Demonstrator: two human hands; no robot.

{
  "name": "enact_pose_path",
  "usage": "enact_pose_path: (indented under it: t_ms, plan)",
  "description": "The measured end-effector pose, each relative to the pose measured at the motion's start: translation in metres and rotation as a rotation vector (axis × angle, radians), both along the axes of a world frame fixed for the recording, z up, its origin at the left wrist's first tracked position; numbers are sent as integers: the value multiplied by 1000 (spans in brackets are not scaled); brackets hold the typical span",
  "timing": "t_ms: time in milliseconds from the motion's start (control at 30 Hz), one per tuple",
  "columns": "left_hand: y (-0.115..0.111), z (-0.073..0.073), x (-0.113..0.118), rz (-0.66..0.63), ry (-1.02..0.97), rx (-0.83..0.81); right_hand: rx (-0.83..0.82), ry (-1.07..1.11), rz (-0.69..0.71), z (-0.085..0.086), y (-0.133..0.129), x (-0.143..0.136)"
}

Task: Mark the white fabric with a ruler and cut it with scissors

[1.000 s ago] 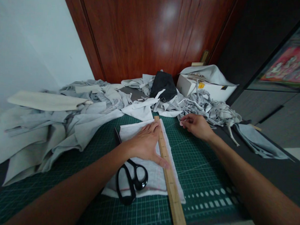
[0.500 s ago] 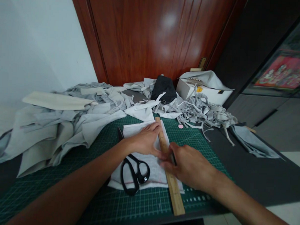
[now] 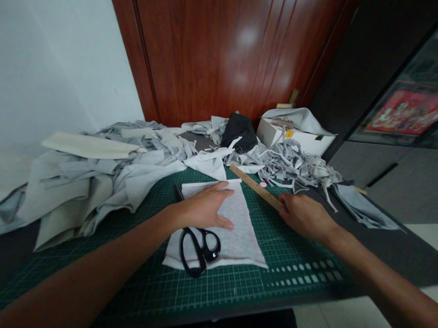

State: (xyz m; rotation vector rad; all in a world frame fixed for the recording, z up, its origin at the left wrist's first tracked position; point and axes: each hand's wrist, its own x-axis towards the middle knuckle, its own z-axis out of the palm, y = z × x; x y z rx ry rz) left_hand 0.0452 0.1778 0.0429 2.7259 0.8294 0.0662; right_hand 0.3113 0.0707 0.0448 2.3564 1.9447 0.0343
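A light grey cloth piece (image 3: 238,232) with faint pinkish lines lies on the green cutting mat (image 3: 177,290). My left hand (image 3: 208,207) rests on it with fingers spread, holding nothing. Black-handled scissors (image 3: 200,252) lie across the cloth's left part, their blades partly hidden beneath my left hand and wrist. To the right of the cloth, my right hand (image 3: 304,213) is closed on the near end of a wooden ruler (image 3: 254,186), which slants over the mat. Whether my right fingers hold anything besides the ruler is hidden.
Heaped grey and cream fabric (image 3: 132,165) covers the left and back of the table. Behind the mat are a black cloth bundle (image 3: 239,132), a white box (image 3: 303,138) and tangled strips (image 3: 295,162). Folded grey cloth (image 3: 365,206) lies at the right.
My right hand has moved right, taking the ruler off the cloth and turning it aslant. My left hand has shifted slightly left, away from where the ruler lay, and stays on the cloth.
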Motion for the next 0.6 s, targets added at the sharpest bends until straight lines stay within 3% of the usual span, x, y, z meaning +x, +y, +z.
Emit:
enact_pose_path:
  t_ms: [133, 233, 300, 400, 500, 600]
  plan:
    - [-21, 5, -28, 7, -59, -8, 24, -20, -39, 1, 6, 21]
    - [-37, 6, -53, 26, -168, 9, 142, 17, 35, 8, 1, 3]
    - [-45, 6, -68, 44, -225, 13, 232, 159, 175, 15, -8, -29]
    - [-49, 7, -83, 158, -295, 61, 161, 361, 373, 23, -23, -93]
    - [-49, 9, -91, 316, -405, 134, 65, 359, 528, 24, -30, -153]
    - [-53, 11, -95, 451, -510, 171, -23, 303, 616, 23, -23, -186]
